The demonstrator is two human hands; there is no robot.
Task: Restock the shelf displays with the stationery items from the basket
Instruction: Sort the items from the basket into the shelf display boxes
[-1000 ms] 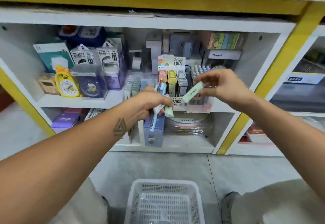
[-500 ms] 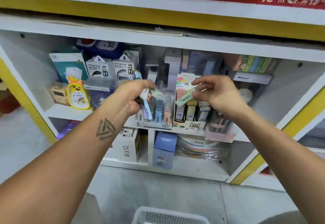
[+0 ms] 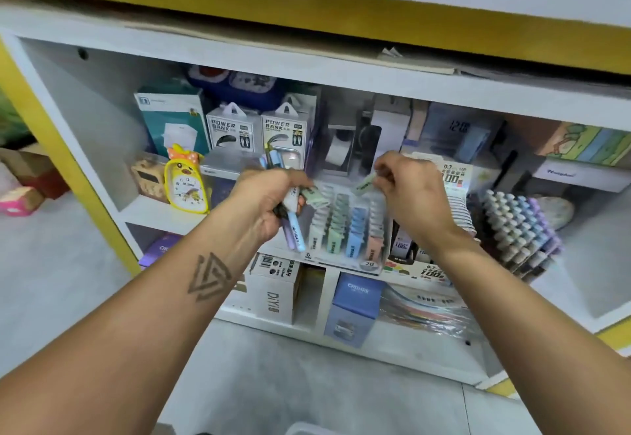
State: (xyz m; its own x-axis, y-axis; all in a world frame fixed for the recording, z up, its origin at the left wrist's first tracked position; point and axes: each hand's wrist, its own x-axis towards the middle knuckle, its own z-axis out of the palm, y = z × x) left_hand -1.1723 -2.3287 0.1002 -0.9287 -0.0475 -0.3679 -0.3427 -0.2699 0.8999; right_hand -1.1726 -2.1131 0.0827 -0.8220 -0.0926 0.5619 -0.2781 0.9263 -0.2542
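Right hand (image 3: 408, 192) is pinching one pale green lead case (image 3: 364, 184) just above the tiered display tray (image 3: 345, 229) on the shelf (image 3: 160, 211), left hand (image 3: 264, 200) gripping a bunch of pens and cases (image 3: 296, 226) beside it, tray crowded between clock (image 3: 184, 180) and marker rack (image 3: 522, 229).

A pale green eraser (image 3: 364, 184) is pinched in the right hand (image 3: 411, 195). Blue and purple pens (image 3: 294, 229) and a second pale green eraser (image 3: 314, 195) are gripped in the left hand (image 3: 263, 202), whose forearm is marked with a dark triangle tattoo (image 3: 209, 277). Rows of white, green, blue and pink are shown in the display tray (image 3: 345, 229). The alarm clock (image 3: 186, 183) is yellow with an orange bow. The shelf frame (image 3: 307, 14) is white, edged in yellow.
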